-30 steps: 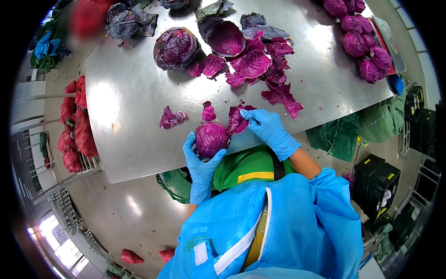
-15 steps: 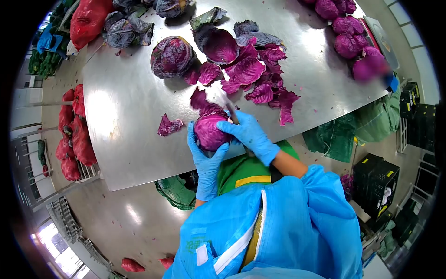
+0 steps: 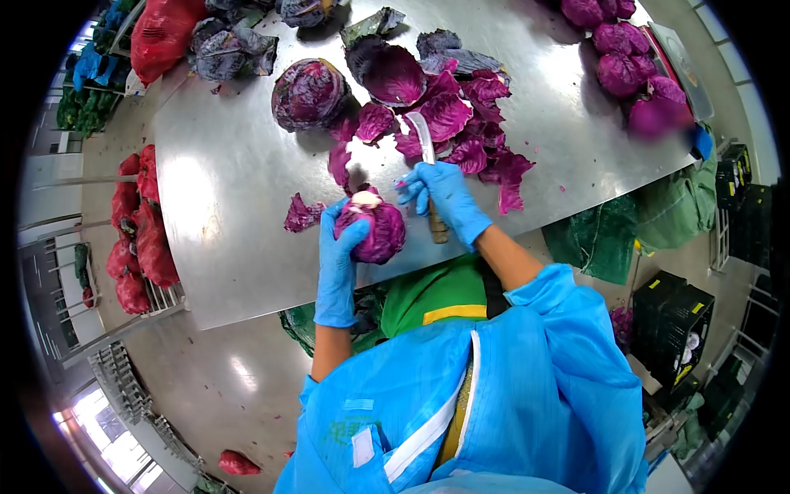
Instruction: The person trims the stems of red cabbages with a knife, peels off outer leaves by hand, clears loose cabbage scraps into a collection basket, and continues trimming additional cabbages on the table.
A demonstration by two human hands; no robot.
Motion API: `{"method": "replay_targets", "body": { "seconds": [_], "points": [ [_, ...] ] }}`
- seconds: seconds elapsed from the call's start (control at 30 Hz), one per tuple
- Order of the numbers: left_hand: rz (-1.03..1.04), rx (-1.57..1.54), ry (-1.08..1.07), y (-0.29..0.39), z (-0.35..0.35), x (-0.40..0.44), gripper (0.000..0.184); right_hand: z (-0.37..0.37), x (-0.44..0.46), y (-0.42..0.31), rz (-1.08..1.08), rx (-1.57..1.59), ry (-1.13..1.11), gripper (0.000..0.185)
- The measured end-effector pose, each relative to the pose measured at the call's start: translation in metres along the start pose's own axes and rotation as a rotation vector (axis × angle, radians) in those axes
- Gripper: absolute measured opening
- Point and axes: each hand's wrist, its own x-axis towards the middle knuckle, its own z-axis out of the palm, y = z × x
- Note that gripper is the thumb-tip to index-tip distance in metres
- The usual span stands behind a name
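Observation:
In a blue glove, my left hand (image 3: pixel 336 255) is closed around the left side of a red cabbage (image 3: pixel 380 234), whose pale cut stem faces up and away from me. My right hand (image 3: pixel 444 198), gloved too, grips a knife (image 3: pixel 425 138) by its handle, the blade pointing away over the table. Beyond the hands lies a heap of loose purple leaves (image 3: pixel 448 115). One torn leaf (image 3: pixel 304 213) rests left of the held cabbage. An untrimmed cabbage (image 3: pixel 309 94) with dark outer leaves sits farther back.
The steel table (image 3: pixel 230 272) ends just before my body. Trimmed cabbages (image 3: pixel 619 72) line its right side, beside a tray (image 3: pixel 683 74). Red net sacks (image 3: pixel 152 247) stand at left, black crates (image 3: pixel 671 325) and a green sack (image 3: pixel 675 206) at right.
My right hand has come off the cabbage and moved right with the knife, now upright in view. The cabbage has turned, showing its cut stem, and my left hand holds it alone.

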Motion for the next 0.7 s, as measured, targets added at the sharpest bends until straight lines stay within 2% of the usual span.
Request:
{"method": "replay_targets", "body": {
  "seconds": [0.03, 0.07, 0.1, 0.17, 0.2, 0.3, 0.33, 0.4, 0.47, 0.53, 0.63, 0.7],
  "points": [
    [-0.013, -0.131, -0.148, 0.006, 0.003, 0.002, 0.078, -0.003, -0.002, -0.013, 0.056, 0.022, 0.015, 0.035],
    [-0.097, -0.293, -0.049, 0.006, 0.01, -0.003, 0.081, 0.0, -0.012, -0.035, 0.12, -0.149, 0.007, 0.035],
    [-0.176, -0.457, 0.051, 0.004, 0.02, -0.008, 0.084, -0.001, -0.016, -0.035, 0.04, -0.221, 0.047, 0.035],
    [-0.28, -0.673, 0.041, 0.009, 0.03, -0.011, 0.083, -0.003, -0.023, -0.035, -0.134, -0.366, 0.13, 0.036],
    [-0.337, -0.781, 0.033, 0.01, 0.034, -0.012, 0.082, -0.01, -0.026, -0.036, -0.084, -0.382, 0.121, 0.038],
    [-0.395, -0.876, 0.176, 0.006, 0.04, -0.014, 0.08, -0.004, -0.048, -0.051, -0.349, -0.556, 0.135, 0.04],
    [-0.402, -0.924, 0.137, 0.004, 0.039, -0.015, 0.079, -0.006, -0.054, -0.055, -0.358, -0.766, 0.07, 0.052],
    [-0.416, -1.015, 0.055, 0.001, 0.038, -0.013, 0.077, 0.013, -0.071, -0.072, -0.489, -0.812, 0.0, 0.065],
    [-0.337, -0.942, 0.087, 0.0, 0.043, -0.011, 0.075, 0.029, -0.078, -0.072, -0.563, -0.863, -0.068, 0.077],
    [-0.31, -0.928, 0.116, -0.001, 0.05, -0.011, 0.074, 0.034, -0.079, -0.066, -0.573, -0.921, -0.139, 0.086],
    [-0.337, -0.991, 0.161, 0.003, 0.058, -0.014, 0.073, 0.03, -0.08, -0.062, -0.568, -0.951, -0.135, 0.089],
    [-0.328, -0.969, 0.116, -0.003, 0.055, -0.015, 0.073, 0.026, -0.08, -0.065, -0.585, -0.955, -0.15, 0.088]
  ]
}}
